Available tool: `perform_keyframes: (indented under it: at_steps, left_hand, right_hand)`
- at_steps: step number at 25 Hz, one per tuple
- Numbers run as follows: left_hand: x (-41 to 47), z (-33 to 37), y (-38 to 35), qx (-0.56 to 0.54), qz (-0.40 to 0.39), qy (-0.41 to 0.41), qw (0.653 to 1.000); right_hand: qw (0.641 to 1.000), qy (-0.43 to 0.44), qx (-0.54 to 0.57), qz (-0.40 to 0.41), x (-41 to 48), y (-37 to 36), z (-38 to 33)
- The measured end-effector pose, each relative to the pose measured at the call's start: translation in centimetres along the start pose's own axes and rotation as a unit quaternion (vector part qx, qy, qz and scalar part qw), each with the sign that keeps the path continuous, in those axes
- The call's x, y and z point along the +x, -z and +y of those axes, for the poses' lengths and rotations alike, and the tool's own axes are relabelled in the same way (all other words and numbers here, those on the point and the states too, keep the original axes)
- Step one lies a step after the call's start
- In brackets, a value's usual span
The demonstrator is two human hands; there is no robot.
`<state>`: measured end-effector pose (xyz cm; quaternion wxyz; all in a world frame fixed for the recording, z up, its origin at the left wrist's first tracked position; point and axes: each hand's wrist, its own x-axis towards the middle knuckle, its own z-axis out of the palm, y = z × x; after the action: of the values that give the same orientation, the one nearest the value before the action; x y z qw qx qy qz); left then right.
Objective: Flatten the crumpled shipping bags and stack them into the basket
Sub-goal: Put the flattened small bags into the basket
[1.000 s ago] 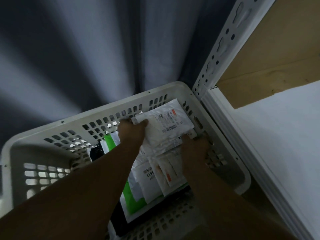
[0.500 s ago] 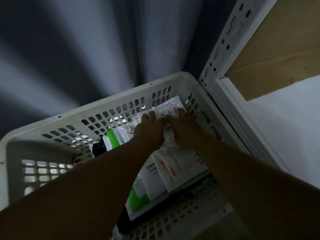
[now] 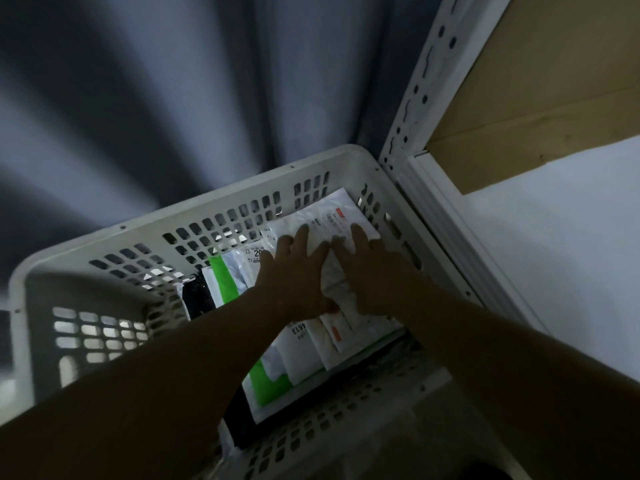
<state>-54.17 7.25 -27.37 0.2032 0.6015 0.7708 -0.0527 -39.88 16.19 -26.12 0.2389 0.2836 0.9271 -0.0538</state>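
A white perforated plastic basket (image 3: 214, 199) fills the lower middle of the head view. Inside it lies a stack of shipping bags. On top, at the far right corner, is a white bag with a printed label (image 3: 332, 216). My left hand (image 3: 294, 268) and my right hand (image 3: 370, 271) lie side by side on that bag, fingers straight and spread, pressing it flat. Under it are more white bags (image 3: 304, 355), a green-and-white bag (image 3: 225, 275) and a black one (image 3: 197, 299).
A white slotted shelf upright (image 3: 419, 88) stands right against the basket's far right corner. Beyond it are a brown cardboard box (image 3: 540, 98) and a white shelf surface (image 3: 561, 244). A grey curtain (image 3: 173, 98) hangs behind the basket.
One second ago both hands gripped the labelled bag by its edges. They have since laid it on the stack and moved on top of it, fingers flattening out and sliding toward the far corner.
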Motion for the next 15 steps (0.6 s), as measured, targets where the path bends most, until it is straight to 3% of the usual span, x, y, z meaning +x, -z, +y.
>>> perform_keyframes:
  at_steps: [3,10,15]
  left_hand:
    - [-0.6,0.8,-1.9,0.016,-0.090,0.019,0.996]
    - [0.4,0.8,-5.5,0.007,-0.067,0.024,0.997]
    - [1.5,0.5,-7.1,0.006,-0.076,0.026,0.997]
  right_hand:
    - [0.998,-0.024,-0.006,-0.049,0.1,-1.4,-0.1]
    - [1.000,-0.014,0.011,-0.007,1.6,-4.1,-1.1]
    - [1.000,-0.015,-0.005,-0.020,2.8,-5.4,-1.2]
